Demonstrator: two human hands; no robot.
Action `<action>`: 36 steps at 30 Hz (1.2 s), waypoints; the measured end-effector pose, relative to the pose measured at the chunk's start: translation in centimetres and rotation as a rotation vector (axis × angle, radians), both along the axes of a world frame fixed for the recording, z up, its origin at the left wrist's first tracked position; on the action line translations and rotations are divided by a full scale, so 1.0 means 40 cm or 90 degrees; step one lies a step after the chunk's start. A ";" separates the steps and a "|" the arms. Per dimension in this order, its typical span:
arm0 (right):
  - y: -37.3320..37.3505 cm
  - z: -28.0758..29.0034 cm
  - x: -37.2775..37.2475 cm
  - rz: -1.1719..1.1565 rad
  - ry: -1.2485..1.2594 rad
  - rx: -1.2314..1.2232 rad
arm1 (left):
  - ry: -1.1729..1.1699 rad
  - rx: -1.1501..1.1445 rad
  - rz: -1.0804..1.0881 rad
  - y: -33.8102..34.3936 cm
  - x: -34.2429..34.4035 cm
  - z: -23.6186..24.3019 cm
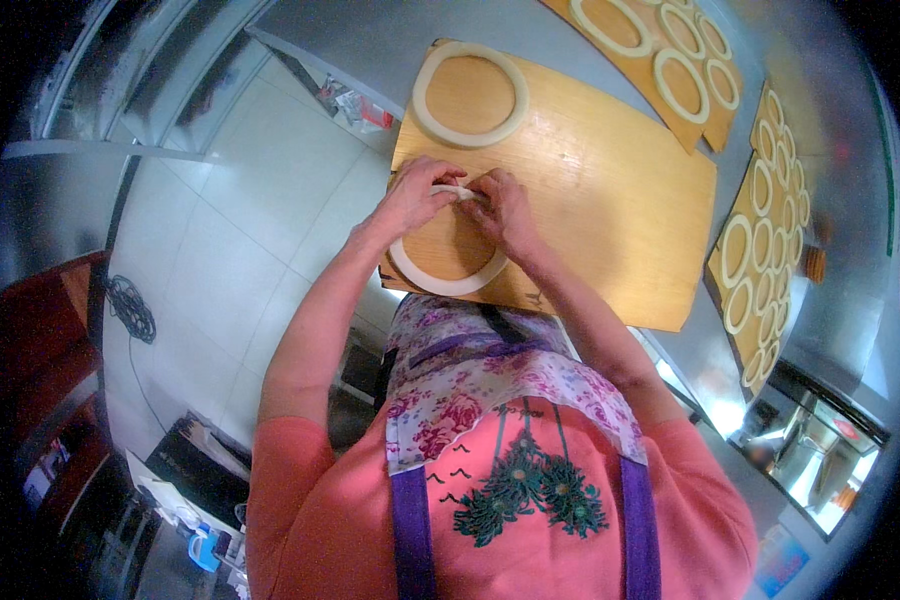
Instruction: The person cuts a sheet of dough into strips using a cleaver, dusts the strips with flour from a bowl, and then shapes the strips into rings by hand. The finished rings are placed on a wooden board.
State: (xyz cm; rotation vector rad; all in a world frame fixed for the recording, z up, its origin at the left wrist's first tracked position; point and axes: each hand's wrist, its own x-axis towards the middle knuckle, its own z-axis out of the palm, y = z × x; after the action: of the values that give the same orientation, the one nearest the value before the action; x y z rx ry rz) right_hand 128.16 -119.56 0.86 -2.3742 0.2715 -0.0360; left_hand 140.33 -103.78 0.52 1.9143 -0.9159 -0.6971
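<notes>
My left hand [420,192] and my right hand [502,208] meet at the far side of a pale dough ring [452,284]. The ring lies on a wooden board [620,190], close to its left and near edges. My fingers pinch the dough where its strand runs between both hands; they partly hide whether the ends are joined there. Just beyond my hands, a second dough ring [470,49] rests flat at the board's far left corner, touched by neither hand.
Two more boards, one at the far right [692,138] and one at the right [720,262], carry several dough rings. All stand on a grey metal counter [355,48]. Tiled floor [200,225] lies to the left, with a coiled black cable [132,308] on it.
</notes>
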 end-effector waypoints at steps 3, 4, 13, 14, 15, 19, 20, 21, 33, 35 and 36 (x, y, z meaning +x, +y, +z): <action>0.013 -0.010 0.000 -0.009 -0.004 -0.088 | -0.023 0.005 0.007 -0.004 -0.004 0.000; 0.015 -0.012 0.000 -0.010 -0.006 -0.085 | -0.033 0.007 0.011 -0.005 -0.004 0.001; -0.007 -0.001 0.021 -0.019 0.022 0.029 | -0.010 -0.037 -0.064 0.007 0.020 0.007; -0.012 -0.011 0.023 -0.037 0.012 0.074 | 0.013 -0.054 -0.057 0.007 0.021 0.012; -0.009 -0.004 0.027 -0.052 0.004 0.119 | 0.037 -0.070 -0.048 0.009 0.018 0.016; 0.005 0.026 0.041 -0.087 0.054 0.111 | -0.095 -0.043 -0.030 0.005 -0.003 0.014; 0.005 0.018 0.039 -0.091 0.055 0.127 | -0.151 -0.048 -0.038 0.004 -0.007 0.006; 0.001 0.010 0.038 -0.094 0.056 0.141 | -0.207 -0.055 -0.044 0.001 -0.011 -0.001; 0.040 0.065 -0.005 -0.108 -0.006 -0.048 | -0.351 -0.093 -0.017 0.014 -0.014 -0.004; 0.050 0.068 0.010 -0.093 -0.012 -0.066 | -0.362 -0.102 -0.023 0.015 -0.008 -0.007; 0.051 0.068 0.015 -0.085 -0.015 -0.076 | -0.362 -0.099 -0.024 0.014 -0.006 -0.015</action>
State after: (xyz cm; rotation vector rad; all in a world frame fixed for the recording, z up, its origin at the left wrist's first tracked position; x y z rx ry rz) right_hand 128.76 -117.51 3.57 -2.4680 0.4277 -0.1459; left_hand 140.09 -103.21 -0.08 1.9879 -1.3119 -0.0824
